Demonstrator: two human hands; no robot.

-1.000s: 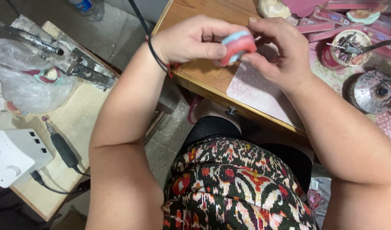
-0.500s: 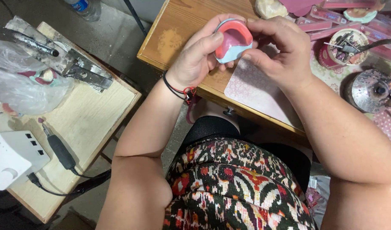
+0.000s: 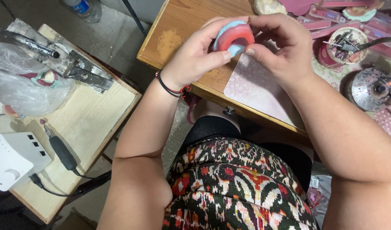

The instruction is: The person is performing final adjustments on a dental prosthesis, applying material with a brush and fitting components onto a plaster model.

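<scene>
Head view is showing both hands raised together over the wooden bench (image 3: 178,38) in the upper middle of the frame; the left hand (image 3: 195,59) is wrapping round a small curved block (image 3: 234,38), pink-red with a pale blue edge, its thumb pressing on the lower blue rim; the right hand (image 3: 280,51) is closing on the same block from the right, its fingers (image 3: 263,23) curling over the top and its thumb meeting the lower edge; so both sets of fingers are clenched on the block, not released. The block is sitting between the two palms, held up above the bench and not touching it; its arch is running roughly left to right across the frame, with the hollow side facing down towards the camera; neither hand is clearly nearer, since each is gripping one end.

Just below the hands a pale patterned mat (image 3: 259,91) is lying on the bench. At the upper right of the frame a round cup (image 3: 344,44) is holding a cluster of small metal tools; below it a shiny metal pot (image 3: 372,89) is standing with its lid on, so its contents cannot be told. On the low side bench (image 3: 89,123) at the left a clear plastic bag (image 3: 29,89) is holding something red and white; a white box (image 3: 14,159) and a dark handheld tool (image 3: 59,149) are lying near it.
</scene>
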